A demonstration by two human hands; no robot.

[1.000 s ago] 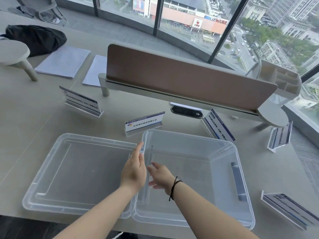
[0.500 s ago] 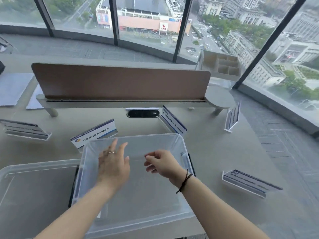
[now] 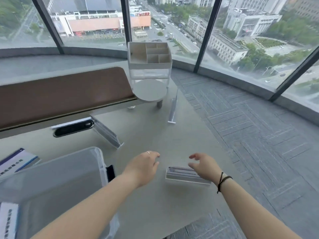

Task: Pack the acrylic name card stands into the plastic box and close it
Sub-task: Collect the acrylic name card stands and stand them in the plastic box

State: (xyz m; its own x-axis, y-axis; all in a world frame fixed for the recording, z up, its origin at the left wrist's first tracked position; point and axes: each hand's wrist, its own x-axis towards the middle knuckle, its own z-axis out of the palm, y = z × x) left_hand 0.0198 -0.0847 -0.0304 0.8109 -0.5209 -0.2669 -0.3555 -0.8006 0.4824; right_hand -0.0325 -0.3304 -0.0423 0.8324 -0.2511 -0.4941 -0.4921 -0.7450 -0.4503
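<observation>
Hands hover over the near right part of the grey bench [image 3: 172, 138], and both are empty! The left hand [image 3: 143, 167], a thin ring on one finger, has its grip loose and open, fingers slightly curled, nothing in it. The right hand [image 3: 205, 167], a dark band at its wrist, has its grip spread wide too, thumb and fingers apart, just above the right end of the nearest name card stand [image 3: 184, 175]; whether skin touches acrylic I cannot tell.

That stand is a clear acrylic wedge lying low on the bench between the two hands, with a white card inside bearing dark blue lines of print, too blurred to read.

Count them: five stands show. One between the hands, a second stand [image 3: 107, 133] tilted just right of the black cable slot [image 3: 73, 129], a third stand [image 3: 173, 109] seen edge-on farther off near the round white foot [image 3: 149, 90], a fourth stand [image 3: 16, 161] at the left edge beyond the box, and a fifth stand [image 3: 8, 219] at the near left corner, whether in or beside the box I cannot tell.

One plastic box [image 3: 60, 178], clear, black latch on its right side, sits open at near left, well left of the nearest stand. One brown divider panel [image 3: 63, 94] crosses the far side, one white organizer [image 3: 149, 55] behind it.
</observation>
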